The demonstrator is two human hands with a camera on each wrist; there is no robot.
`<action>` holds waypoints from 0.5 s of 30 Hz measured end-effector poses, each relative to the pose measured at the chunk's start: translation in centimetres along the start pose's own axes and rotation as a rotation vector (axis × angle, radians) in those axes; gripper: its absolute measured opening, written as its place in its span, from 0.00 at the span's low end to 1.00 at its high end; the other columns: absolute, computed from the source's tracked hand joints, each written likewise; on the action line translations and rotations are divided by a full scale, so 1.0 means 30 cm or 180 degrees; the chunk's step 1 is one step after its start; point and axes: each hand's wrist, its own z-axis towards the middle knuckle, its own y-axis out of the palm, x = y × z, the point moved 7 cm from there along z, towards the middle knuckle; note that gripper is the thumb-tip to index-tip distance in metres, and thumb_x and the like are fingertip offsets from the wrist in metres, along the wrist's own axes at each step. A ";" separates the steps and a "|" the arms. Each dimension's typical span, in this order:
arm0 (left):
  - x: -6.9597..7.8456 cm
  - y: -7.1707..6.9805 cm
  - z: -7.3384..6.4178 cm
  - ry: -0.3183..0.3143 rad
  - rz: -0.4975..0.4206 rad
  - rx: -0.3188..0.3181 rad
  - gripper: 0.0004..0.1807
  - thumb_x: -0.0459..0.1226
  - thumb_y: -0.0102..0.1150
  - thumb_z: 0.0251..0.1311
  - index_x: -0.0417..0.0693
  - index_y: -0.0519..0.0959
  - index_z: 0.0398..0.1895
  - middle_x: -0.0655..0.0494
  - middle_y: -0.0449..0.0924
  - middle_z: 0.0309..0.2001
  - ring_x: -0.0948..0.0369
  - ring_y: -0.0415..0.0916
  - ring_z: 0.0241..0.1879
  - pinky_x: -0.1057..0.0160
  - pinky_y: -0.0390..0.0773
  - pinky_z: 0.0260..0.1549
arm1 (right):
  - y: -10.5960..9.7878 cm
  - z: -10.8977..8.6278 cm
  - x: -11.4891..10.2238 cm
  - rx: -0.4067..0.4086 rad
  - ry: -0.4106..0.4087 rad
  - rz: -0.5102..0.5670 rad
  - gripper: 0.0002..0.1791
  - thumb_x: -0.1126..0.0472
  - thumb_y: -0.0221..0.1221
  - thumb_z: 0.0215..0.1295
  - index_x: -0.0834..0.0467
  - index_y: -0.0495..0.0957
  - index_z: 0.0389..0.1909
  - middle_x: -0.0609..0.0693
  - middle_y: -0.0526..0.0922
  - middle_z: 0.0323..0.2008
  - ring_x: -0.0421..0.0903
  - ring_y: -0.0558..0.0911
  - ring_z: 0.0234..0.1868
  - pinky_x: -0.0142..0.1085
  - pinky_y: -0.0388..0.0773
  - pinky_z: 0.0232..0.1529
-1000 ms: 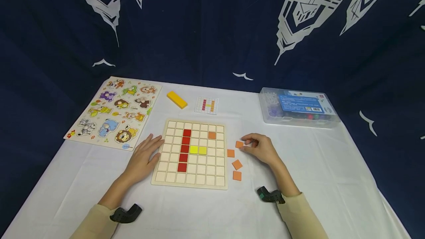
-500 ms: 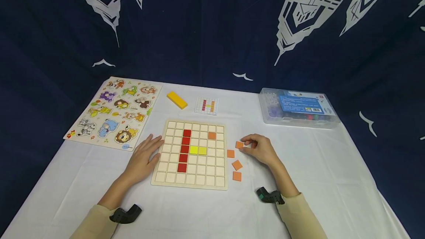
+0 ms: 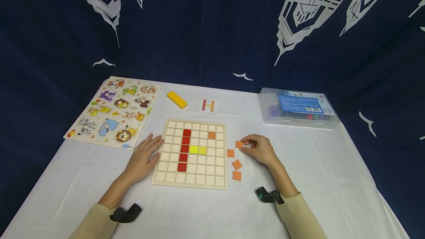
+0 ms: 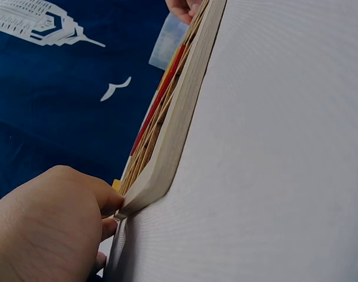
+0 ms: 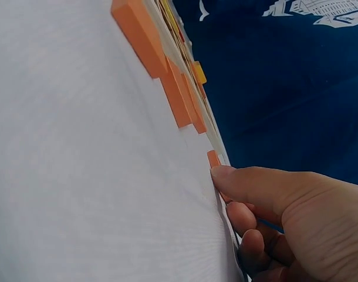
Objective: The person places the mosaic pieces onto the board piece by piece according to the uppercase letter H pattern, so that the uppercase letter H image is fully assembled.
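A wooden grid board [image 3: 189, 186] lies in front of me, with a column of several red tiles [image 3: 183, 148], two yellow tiles [image 3: 198, 150] and one orange tile [image 3: 211, 135] in its cells. My left hand [image 3: 142, 159] rests at the board's left edge, fingers extended; in the left wrist view its fingertips meet the corner of the board [image 4: 167, 170]. Right of the board, my right hand [image 3: 261, 149] pinches a loose orange tile [image 3: 239, 144] between thumb and fingers, low at the tabletop. In the right wrist view the thumb covers part of that tile [image 5: 212, 158].
Three more orange tiles [image 3: 237, 164] lie between the board and my right hand. Behind the board are a pattern card [image 3: 206, 105] and a yellow block [image 3: 177, 100]. An animal puzzle board [image 3: 113, 113] lies back left, a clear plastic box [image 3: 299, 108] back right. A dark curtain [image 3: 199, 28] hangs behind.
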 end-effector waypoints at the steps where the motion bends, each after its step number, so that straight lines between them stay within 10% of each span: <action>1: 0.000 0.000 0.000 0.0000 -0.0001 0.0001 0.26 0.30 0.52 0.65 0.39 0.69 0.67 0.41 0.64 0.71 0.40 0.48 0.75 0.39 0.47 0.72 | 0.000 0.000 0.000 -0.0001 -0.0003 0.0003 0.12 0.65 0.72 0.50 0.60 0.86 0.37 0.50 0.85 0.28 0.39 0.68 0.21 0.29 0.63 0.21; 15: -0.006 0.004 0.000 -0.0014 0.0013 -0.0001 0.26 0.31 0.52 0.65 0.39 0.69 0.67 0.41 0.64 0.71 0.40 0.48 0.75 0.39 0.47 0.72 | -0.041 0.021 -0.026 0.0088 -0.0018 0.0120 0.11 0.65 0.72 0.50 0.62 0.85 0.35 0.50 0.84 0.26 0.40 0.71 0.24 0.28 0.67 0.24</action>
